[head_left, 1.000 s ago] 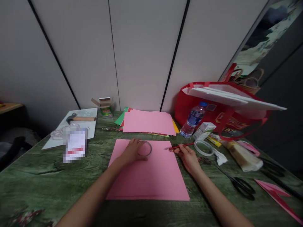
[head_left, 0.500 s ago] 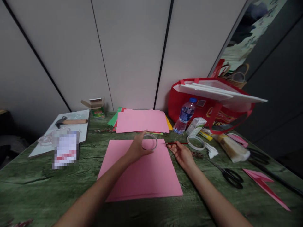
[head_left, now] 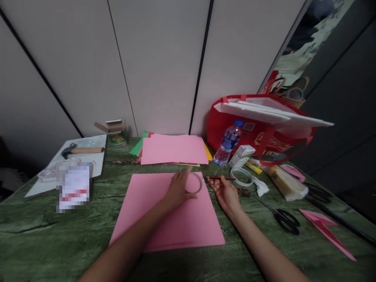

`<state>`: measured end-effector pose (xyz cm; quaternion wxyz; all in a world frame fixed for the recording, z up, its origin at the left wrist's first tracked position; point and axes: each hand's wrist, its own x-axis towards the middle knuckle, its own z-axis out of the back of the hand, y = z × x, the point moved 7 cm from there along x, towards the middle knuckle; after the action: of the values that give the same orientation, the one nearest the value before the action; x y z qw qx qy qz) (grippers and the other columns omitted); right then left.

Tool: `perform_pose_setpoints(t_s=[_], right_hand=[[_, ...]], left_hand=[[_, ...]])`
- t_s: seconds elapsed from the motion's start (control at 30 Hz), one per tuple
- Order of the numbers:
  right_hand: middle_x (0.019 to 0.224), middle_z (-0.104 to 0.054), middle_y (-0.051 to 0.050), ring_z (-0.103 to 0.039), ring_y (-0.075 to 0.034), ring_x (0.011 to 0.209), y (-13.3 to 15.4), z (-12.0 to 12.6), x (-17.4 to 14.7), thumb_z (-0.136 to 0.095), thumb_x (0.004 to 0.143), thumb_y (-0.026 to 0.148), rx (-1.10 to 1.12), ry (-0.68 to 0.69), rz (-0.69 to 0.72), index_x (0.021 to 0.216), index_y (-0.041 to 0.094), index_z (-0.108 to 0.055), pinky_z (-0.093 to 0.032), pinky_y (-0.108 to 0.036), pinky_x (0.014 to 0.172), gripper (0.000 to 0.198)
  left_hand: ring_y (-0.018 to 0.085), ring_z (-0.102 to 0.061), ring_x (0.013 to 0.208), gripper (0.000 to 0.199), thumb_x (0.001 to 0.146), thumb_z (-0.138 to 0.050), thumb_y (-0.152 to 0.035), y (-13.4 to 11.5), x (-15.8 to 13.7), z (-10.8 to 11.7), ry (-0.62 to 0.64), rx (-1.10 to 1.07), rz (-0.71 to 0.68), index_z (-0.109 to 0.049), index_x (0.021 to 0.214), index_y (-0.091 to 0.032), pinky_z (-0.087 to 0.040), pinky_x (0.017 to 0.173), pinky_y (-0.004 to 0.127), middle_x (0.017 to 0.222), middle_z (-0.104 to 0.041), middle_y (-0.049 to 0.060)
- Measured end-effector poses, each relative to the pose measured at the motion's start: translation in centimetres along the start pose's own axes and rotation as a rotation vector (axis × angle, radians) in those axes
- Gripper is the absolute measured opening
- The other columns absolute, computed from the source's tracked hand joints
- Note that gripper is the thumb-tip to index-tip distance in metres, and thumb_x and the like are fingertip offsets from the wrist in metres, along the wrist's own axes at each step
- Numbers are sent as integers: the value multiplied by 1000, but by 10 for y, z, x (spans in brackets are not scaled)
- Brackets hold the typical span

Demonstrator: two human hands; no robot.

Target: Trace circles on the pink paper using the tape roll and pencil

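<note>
A sheet of pink paper (head_left: 182, 229) lies flat on the table in front of me, seemingly with another sheet under it. My left hand (head_left: 177, 188) has its fingers and thumb around the left side of a thin tape roll (head_left: 201, 183), which rests near the paper's far right corner. Just off the paper's right edge, my right hand (head_left: 226, 195) is palm up. Between its thumb and fingers is a red and black pencil (head_left: 216, 178), its tip pointing left towards the tape roll.
Behind the paper is a stack of coloured sheets (head_left: 174, 149). To the right are a water bottle (head_left: 227, 145), a white tape roll (head_left: 248, 183), scissors (head_left: 286, 221), folded pink paper (head_left: 326, 231) and a red bag (head_left: 217, 121). A hammer (head_left: 88, 150) lies on a white board at left.
My left hand has slid the tape roll a little right and nearer to me, closer to the paper's right edge. My right hand has hardly moved with the pencil.
</note>
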<state>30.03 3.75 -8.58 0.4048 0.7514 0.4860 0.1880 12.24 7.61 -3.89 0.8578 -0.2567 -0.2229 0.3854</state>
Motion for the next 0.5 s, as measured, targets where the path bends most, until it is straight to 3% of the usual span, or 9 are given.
perform_pose_setpoints(t_s=[0.17, 0.23, 0.37, 0.5], right_hand=[[51, -60, 2, -67, -15, 65, 0, -1, -1, -72, 69, 36, -3, 6, -2, 56, 18, -53, -55, -29, 76, 29], [51, -60, 2, -67, -15, 65, 0, -1, -2, -74, 66, 36, 14, 3, -2, 56, 18, -53, -55, -28, 74, 29], [51, -61, 2, -67, -15, 65, 1, -3, -3, -75, 65, 38, 17, 13, -2, 54, 18, -54, -56, -28, 74, 31], [51, -60, 3, -67, -15, 65, 2, -3, -3, -75, 65, 38, 14, 15, 5, 55, 18, -54, -56, -29, 75, 31]], left_hand=[[31, -33, 129, 103, 68, -75, -33, -3, -1, -3, 1, 71, -24, -8, 145, -26, -28, 103, 47, 144, -34, 13], [31, -31, 130, 96, 70, -74, -34, -8, -4, -4, -13, 167, -42, -14, 144, -26, -26, 103, 47, 145, -31, 13], [32, -37, 123, 57, 77, -67, -38, -23, -12, -10, -14, 439, -100, -44, 126, -20, -32, 99, 46, 133, -44, 14], [30, -48, 105, 24, 88, -52, -28, -35, -21, -24, 32, 605, -220, -54, 108, -15, -42, 84, 42, 105, -57, 13]])
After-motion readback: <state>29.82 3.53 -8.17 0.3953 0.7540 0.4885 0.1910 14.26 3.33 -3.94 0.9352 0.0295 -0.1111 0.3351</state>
